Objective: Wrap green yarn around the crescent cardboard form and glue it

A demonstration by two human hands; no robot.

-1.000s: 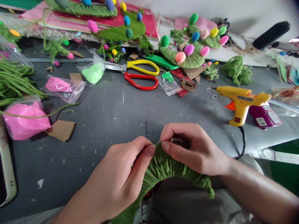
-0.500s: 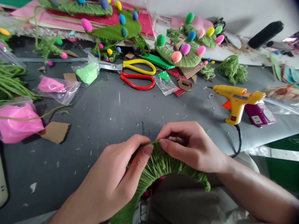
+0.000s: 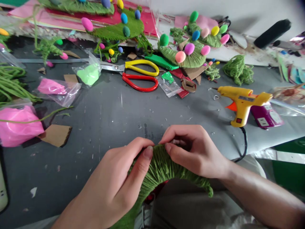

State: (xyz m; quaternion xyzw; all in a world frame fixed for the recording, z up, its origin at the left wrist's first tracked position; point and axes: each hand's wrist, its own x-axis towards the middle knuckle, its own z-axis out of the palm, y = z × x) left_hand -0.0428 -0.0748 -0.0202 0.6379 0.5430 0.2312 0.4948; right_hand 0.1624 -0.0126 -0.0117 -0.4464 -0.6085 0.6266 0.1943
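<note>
Head camera looks down on two bare hands meeting at the near edge of a grey table (image 3: 114, 108). Both grasp a curved piece wrapped in green yarn (image 3: 164, 168), which arches from the lap up to the table edge. Left hand (image 3: 114, 187) pinches the top of the arch with thumb and forefinger; right hand (image 3: 193, 151) curls its fingers over the same crest, thumb pressed to the yarn, so the two thumbs lie just beside each other.

At two o'clock from the hands, a yellow glue gun (image 3: 243, 100) lies on the table, its black cord trailing toward the right wrist. At twelve o'clock, scissors with one yellow and one red handle (image 3: 140, 74) rest flat. Beyond them at one o'clock sits a green yarn-covered shape studded with coloured foam eggs (image 3: 188, 54). At nine o'clock, a bag of pink stuff (image 3: 19, 125) lies beside a scrap of cardboard (image 3: 56, 135).
</note>
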